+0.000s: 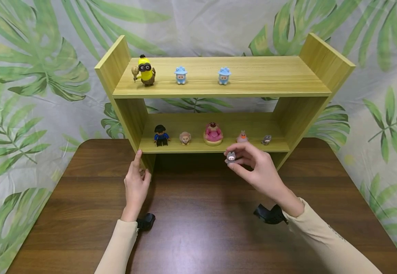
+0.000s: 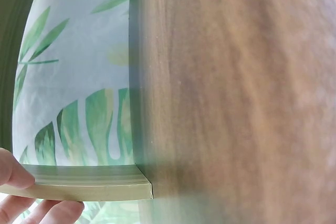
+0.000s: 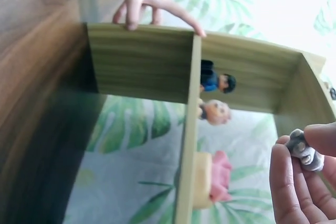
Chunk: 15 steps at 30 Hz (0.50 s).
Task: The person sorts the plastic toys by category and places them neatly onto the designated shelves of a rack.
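Observation:
Between thumb and fingertips my right hand [image 1: 258,167] pinches a small grey figurine [image 1: 231,157] with a pale face, held in front of the lower shelf board. In the right wrist view the grey figurine [image 3: 306,150] lies tilted in the fingers. My left hand [image 1: 136,186] grips the left side panel of the wooden shelf [image 1: 219,94], its index finger stretched to the lower board's corner. The left wrist view has the thumb [image 2: 16,174] on one face of the panel [image 2: 94,183] and fingertips on the other.
A dark-haired figure [image 1: 161,136], a fluffy beige figurine [image 1: 185,138], a pink bear [image 1: 213,134], a pink figurine [image 1: 242,136] and another grey figurine [image 1: 266,139] line the lower board. Above stand a yellow minion [image 1: 145,71] and two blue-hatted figurines [image 1: 181,75]. Everything rests on a brown table [image 1: 198,228].

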Each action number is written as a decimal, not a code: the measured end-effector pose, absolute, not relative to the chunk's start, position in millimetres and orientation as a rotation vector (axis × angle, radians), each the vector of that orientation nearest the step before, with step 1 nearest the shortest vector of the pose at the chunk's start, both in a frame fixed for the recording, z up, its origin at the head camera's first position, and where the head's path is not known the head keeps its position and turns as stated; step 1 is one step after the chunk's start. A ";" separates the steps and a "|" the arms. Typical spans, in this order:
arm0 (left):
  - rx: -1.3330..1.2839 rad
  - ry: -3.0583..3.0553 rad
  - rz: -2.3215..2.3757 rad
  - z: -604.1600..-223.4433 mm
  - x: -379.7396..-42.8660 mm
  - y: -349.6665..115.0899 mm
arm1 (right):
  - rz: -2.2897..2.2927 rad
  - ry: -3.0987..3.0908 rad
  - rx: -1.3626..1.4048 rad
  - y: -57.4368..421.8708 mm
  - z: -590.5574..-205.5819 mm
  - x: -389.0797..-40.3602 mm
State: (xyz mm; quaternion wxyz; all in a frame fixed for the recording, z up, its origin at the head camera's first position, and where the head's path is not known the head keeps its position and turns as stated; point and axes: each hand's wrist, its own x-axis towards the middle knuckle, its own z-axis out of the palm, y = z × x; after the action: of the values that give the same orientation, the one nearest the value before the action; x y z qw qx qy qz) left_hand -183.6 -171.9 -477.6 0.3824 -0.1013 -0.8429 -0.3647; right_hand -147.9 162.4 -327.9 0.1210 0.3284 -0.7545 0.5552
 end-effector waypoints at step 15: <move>-0.250 -2.136 -0.938 -478.6 -184.3 -171.3 | 1.533 -2.102 0.971 183.0 -284.9 -150.3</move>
State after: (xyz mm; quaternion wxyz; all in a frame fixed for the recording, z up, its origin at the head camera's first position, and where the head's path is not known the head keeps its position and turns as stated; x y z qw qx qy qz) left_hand -184.3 -171.3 -478.6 0.3874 -0.0981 -0.8393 -0.3686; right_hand -150.3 183.0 -284.9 0.1813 0.3439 -0.7444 0.5429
